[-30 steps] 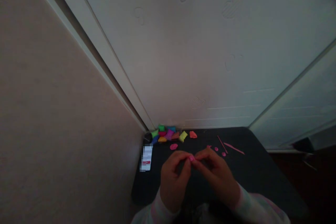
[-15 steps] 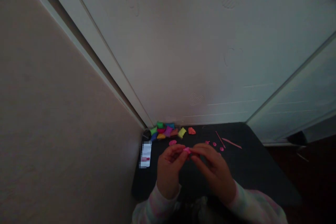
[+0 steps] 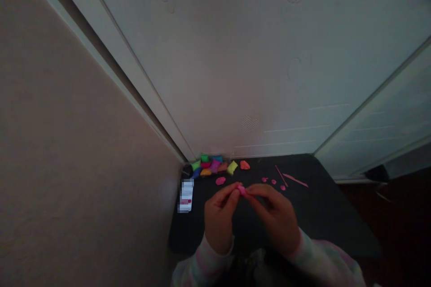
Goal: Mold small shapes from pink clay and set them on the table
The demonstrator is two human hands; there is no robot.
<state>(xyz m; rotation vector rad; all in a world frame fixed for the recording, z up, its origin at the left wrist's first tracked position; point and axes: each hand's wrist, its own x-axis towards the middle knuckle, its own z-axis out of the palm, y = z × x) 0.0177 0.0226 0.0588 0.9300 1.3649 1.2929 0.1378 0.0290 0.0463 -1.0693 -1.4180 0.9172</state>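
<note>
A small lump of pink modelling clay (image 3: 241, 190) is pinched between both hands above the dark table (image 3: 316, 219). My left hand (image 3: 219, 217) grips it from the left with thumb and fingers closed. From the right, my right hand (image 3: 278, 213) holds it between thumb and forefinger. Beyond the left hand lies a flattened pink clay piece (image 3: 220, 181). Several smaller pink bits, among them a round one (image 3: 283, 188), lie past the right hand. Farther right rest a thin pink stick (image 3: 281, 176) and a flat pink modelling tool (image 3: 295, 180).
Colourful clay packets (image 3: 214, 166) are heaped at the back left, with a yellow packet (image 3: 232, 167) and an orange lump (image 3: 244, 165) beside them. A lit phone (image 3: 186, 195) lies along the left edge. A white panel (image 3: 215, 76) rises behind the table, and a wall (image 3: 84, 166) stands left.
Both hands keep hold of the pink clay, and their fingers have shifted slightly around it. The view has tilted a little, so the table items sit slightly higher.
</note>
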